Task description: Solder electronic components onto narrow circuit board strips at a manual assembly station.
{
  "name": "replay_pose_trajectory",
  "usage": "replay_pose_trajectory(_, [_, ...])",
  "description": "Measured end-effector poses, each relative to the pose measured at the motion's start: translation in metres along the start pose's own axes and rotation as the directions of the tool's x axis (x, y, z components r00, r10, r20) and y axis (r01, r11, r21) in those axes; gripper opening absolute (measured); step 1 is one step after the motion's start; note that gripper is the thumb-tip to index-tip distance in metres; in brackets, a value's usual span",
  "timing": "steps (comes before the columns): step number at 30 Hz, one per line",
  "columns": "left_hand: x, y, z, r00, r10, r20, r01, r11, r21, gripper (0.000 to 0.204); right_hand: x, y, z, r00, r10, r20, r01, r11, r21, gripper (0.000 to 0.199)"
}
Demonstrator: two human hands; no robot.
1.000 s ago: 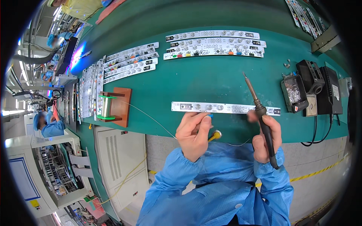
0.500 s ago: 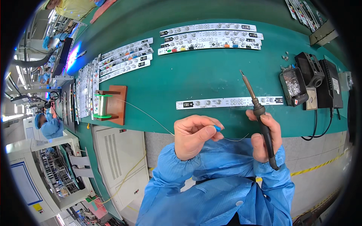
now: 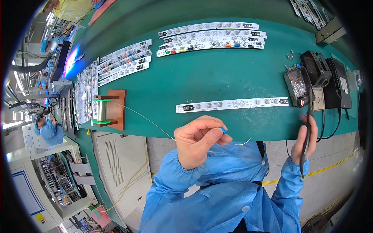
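Note:
My left hand (image 3: pixel 197 140) pinches a small blue sleeve (image 3: pixel 223 130) with thin solder wire (image 3: pixel 149 121) running through it. One end of the wire sticks out past my fingers; the other leads back to a spool (image 3: pixel 101 112) on a brown stand (image 3: pixel 117 123). My right hand (image 3: pixel 300 145) is closed round a soldering iron (image 3: pixel 306 146), which points away from me. Its front end is over the sponge holder (image 3: pixel 318 99), beside a black tray (image 3: pixel 297 87) of solder scraps. A long white circuit board (image 3: pixel 233 105) lies on the green bench, just beyond my left hand.
More circuit boards lie at the back (image 3: pixel 211 38) and left (image 3: pixel 124 69). At the right stand a black iron holder (image 3: pixel 316 68) and a black box (image 3: pixel 339 83) with a cable. Blue-clad people (image 3: pixel 49 130) are at the far left; a yellow-clad person (image 3: pixel 74 8) is at the upper left.
My right hand has carried the soldering iron to the right, from above the near board to the tray and sponge. My left hand has barely moved and keeps the solder wire.

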State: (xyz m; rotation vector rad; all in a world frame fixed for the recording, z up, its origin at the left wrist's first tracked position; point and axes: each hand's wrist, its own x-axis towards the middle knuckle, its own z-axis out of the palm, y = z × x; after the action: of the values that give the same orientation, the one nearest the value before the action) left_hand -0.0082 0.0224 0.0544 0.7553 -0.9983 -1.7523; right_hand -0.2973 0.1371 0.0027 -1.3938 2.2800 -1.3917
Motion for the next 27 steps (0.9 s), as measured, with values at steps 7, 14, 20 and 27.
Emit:
replay_pose_trajectory(7, [0.001,0.000,0.009,0.996,0.048,0.071,-0.053,0.997,0.061,0.019,-0.006,-0.020,0.008,0.991,-0.124,-0.048,0.130,0.974,0.184,0.039])
replay_pose_trajectory(14, [0.000,0.001,0.008,0.990,0.066,0.121,-0.074,0.995,0.065,0.023,-0.007,-0.072,0.008,0.887,-0.461,-0.014,0.427,0.809,0.405,0.034])
replay_pose_trajectory(20, [0.001,0.002,0.015,0.991,0.067,0.116,-0.078,0.993,0.092,0.023,-0.012,-0.103,0.005,0.870,-0.481,-0.107,0.470,0.744,0.475,0.028])
replay_pose_trajectory(27, [-0.002,0.000,0.015,0.993,0.065,0.098,-0.075,0.992,0.106,0.023,-0.015,-0.110,0.009,0.858,-0.513,-0.035,0.466,0.746,0.475,0.023])
